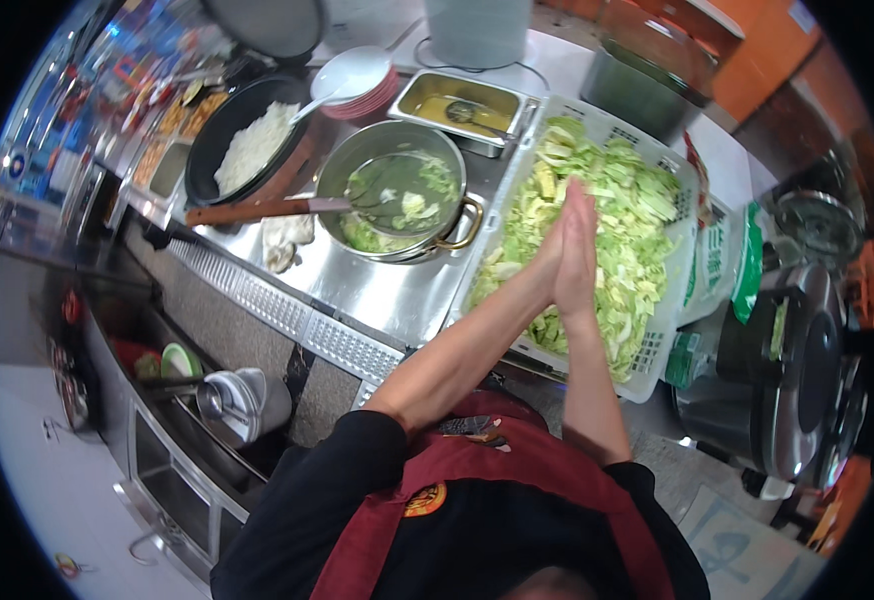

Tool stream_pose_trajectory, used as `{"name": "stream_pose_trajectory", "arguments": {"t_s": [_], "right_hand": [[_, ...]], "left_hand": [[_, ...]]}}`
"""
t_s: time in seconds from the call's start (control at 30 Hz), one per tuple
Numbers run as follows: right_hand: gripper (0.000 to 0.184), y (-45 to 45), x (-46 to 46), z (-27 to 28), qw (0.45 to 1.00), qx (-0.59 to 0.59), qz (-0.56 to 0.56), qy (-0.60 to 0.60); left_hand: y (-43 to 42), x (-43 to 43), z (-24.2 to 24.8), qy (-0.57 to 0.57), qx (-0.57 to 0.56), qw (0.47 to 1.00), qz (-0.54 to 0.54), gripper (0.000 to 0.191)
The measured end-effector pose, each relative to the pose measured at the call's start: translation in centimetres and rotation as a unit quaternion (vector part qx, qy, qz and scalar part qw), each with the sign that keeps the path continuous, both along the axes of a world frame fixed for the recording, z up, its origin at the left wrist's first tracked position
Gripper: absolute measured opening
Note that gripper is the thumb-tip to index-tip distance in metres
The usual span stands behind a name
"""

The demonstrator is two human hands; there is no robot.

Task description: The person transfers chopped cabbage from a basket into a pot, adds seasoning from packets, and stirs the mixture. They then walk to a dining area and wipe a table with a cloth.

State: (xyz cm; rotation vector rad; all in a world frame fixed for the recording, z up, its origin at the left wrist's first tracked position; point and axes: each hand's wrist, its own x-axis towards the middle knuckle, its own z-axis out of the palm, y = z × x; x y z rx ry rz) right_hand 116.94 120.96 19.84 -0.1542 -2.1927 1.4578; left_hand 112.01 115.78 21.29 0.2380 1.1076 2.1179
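Note:
My left hand [559, 247] and my right hand [580, 274] are pressed palm to palm, flat, with the fingers outstretched. No object shows in either hand, though the space between the palms is hidden. Beneath them lies a heap of cut green cabbage [624, 247] in a white plastic basket [645, 352]. To the left of the basket stands a stainless steel pot [388, 139] with cloudy liquid and cabbage pieces in it. A wire skimmer with a wooden handle [249, 212] rests across the pot's rim. Beside the pot sits a crumpled white cloth [287, 240].
Further left are a black pan [200, 169] of white rice and stacked plates [362, 94]. A steel pan of yellow liquid [433, 109] stands behind the pot. At right is a large cooker [804, 360]. A sink area with white containers [245, 405] lies lower left.

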Motion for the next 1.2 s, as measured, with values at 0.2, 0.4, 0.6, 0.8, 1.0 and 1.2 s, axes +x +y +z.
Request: {"name": "stream_pose_trajectory", "arguments": {"t_s": [0.2,0.4,0.6,0.8,1.0,1.2], "right_hand": [[0.056,5.0,-1.4,-4.9,0.94,0.188,-0.212,-0.188],[0.049,-1.2,-3.4,-0.8,0.967,0.051,-0.245,0.05],[0.039,-11.2,-13.8,1.8,0.942,0.033,-0.33,-0.055],[0.027,-10.6,-21.9,-2.6,0.761,-0.611,-0.158,-0.148],[0.025,-5.3,-26.8,-8.2,0.644,-0.709,-0.286,0.043],[0.026,-6.7,-29.0,-7.4,0.826,-0.465,-0.317,0.013]], "left_hand": [[-2.8,1.8,1.6,-0.11,-0.004,0.988,-0.106,0.073],[-8.8,-6.3,1.4,-0.178,-0.043,0.981,-0.059,0.077],[-24.1,-10.2,0.6,0.046,0.109,0.976,-0.186,0.064],[-44.9,-14.6,-5.8,0.002,-0.113,0.942,-0.316,0.038],[-54.6,-13.7,-8.5,-0.022,-0.34,0.938,-0.056,0.034],[-49.5,-14.5,-7.0,0.083,-0.25,0.96,0.096,0.054]]}}
